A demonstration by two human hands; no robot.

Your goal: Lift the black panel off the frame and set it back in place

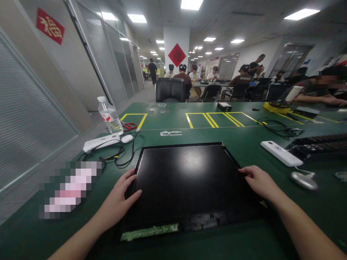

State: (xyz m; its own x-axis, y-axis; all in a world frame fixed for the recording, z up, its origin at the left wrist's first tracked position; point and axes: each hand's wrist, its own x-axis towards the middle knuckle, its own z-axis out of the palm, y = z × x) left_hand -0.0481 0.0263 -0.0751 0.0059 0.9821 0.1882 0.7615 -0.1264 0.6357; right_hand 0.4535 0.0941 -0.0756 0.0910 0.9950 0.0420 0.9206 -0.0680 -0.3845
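Note:
A black display panel [187, 184] lies in front of me on the green table, its dark screen reflecting a ceiling light. Along its near left edge runs a narrow green circuit board [149, 232]. My left hand [121, 195] grips the panel's left side, with the thumb over the screen and the fingers along the outer edge. At the right edge, my right hand [256, 180] pinches the frame between thumb and fingers. The undersides of both grips are hidden.
To the left stand a water bottle [110, 116], red scissors [129, 126], a white power bank [101, 142] and black cables [130, 159]. On the right lie another white power bank [281, 153] and a silver mouse-shaped device [303, 180]. Yellow tape [217, 119] marks the table [151, 137]. Several people sit beyond.

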